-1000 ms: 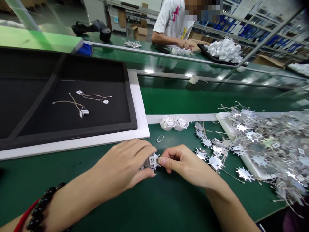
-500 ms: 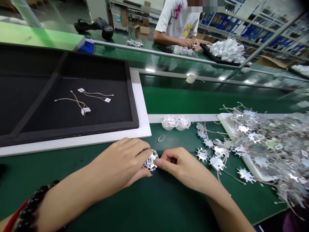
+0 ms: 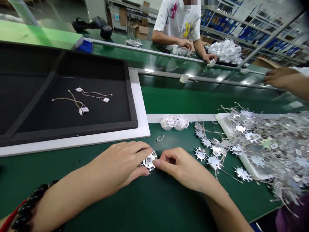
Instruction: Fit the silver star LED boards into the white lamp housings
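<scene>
My left hand (image 3: 131, 164) is closed round the side of a round white housing, which its fingers largely cover. A silver star-shaped metal plate (image 3: 152, 165) with a printed white square on it lies at the top of this housing. From the right, my right hand (image 3: 177, 166) pinches the plate's edge between thumb and curled forefinger; the fingertips hide the exact contact. Beyond my hands, two white round housings (image 3: 168, 122) stand side by side, touching. A small white loop (image 3: 160, 138) lies on the green table (image 3: 154, 199) between them and my hands.
Several loose star-shaped plates with wires (image 3: 214, 162) lie to the right, beside a big heap of them (image 3: 272, 145). A black tray (image 3: 108, 127) at left holds wired white squares (image 3: 84, 110). Across the bench sits a co-worker (image 3: 178, 25); another person's hand (image 3: 282, 78) reaches in from the right.
My hands stay at the plate and housing with hardly any movement. The co-worker's one hand has moved right with a white piece, and another person's hand has appeared at right.
</scene>
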The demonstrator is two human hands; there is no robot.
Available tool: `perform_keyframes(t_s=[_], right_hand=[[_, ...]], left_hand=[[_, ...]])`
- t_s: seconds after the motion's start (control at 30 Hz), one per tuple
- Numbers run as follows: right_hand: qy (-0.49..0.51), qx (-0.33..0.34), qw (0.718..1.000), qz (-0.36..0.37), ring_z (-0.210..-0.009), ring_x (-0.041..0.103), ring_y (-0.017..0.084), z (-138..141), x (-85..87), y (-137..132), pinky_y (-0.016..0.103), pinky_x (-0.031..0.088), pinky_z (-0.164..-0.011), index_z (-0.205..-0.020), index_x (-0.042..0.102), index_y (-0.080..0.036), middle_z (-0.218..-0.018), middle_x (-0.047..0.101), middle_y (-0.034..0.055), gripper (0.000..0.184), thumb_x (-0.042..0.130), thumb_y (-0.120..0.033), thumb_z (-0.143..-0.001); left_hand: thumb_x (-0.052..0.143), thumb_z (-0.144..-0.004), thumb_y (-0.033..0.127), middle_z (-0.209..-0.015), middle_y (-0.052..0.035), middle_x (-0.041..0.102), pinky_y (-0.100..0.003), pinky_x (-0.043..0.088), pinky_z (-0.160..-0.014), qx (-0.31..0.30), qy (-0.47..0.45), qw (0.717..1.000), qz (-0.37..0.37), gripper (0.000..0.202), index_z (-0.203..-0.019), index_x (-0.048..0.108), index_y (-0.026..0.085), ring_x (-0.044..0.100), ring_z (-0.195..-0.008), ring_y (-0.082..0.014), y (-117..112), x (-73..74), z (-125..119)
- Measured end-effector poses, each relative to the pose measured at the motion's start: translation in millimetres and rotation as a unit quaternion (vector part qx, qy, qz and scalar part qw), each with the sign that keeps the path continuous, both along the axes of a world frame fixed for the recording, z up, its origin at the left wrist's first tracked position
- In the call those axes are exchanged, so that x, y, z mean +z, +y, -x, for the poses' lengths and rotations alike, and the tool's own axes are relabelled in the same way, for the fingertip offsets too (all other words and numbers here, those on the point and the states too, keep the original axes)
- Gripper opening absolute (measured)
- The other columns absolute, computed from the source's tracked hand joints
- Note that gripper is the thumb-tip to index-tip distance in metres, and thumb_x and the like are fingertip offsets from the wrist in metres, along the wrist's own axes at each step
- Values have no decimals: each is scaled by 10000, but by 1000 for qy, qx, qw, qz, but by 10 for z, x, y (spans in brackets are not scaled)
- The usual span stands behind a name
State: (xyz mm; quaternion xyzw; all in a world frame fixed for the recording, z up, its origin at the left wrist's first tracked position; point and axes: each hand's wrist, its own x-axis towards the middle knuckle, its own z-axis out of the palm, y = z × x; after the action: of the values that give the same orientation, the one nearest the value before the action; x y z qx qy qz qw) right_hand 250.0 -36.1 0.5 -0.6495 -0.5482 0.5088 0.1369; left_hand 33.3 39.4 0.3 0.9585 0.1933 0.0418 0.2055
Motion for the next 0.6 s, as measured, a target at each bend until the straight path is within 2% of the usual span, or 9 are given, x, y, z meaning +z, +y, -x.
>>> perform_keyframes(t_s=[0.17,0.33,0.43,0.6], right_hand=[[-2,-11,1000,-19,-572,357,111,1,-16,-6,271,263,-518,-649,553,-202,-595,442,-45,439,653,-506,-950],[-7,-12,1000,-5,-582,376,106,5,-12,0,263,279,-524,-656,557,-199,-612,467,-48,435,651,-508,-947],[-10,-10,1000,2,-580,379,104,7,-4,3,261,278,-520,-663,570,-198,-610,469,-51,420,649,-498,-946],[-15,-8,1000,-6,-573,366,102,-12,-7,3,259,271,-513,-670,573,-197,-606,456,-53,418,648,-502,-947]], left_hand=[[675,-998,218,-1262,-75,731,-373,614,-807,31,20,997,62,274,-1269,652,182,760,-1027,-272,-14,-13,15],[701,-986,231,-1289,-54,715,-383,616,-852,34,19,996,83,322,-1300,634,215,744,-1069,-264,9,-29,18],[723,-968,229,-1277,-57,728,-401,634,-819,28,7,998,64,319,-1278,647,202,753,-1052,-275,15,-42,15],[807,-902,252,-1177,-74,773,-447,655,-730,16,-37,999,-19,348,-1203,674,139,784,-952,-306,-18,-76,-1]])
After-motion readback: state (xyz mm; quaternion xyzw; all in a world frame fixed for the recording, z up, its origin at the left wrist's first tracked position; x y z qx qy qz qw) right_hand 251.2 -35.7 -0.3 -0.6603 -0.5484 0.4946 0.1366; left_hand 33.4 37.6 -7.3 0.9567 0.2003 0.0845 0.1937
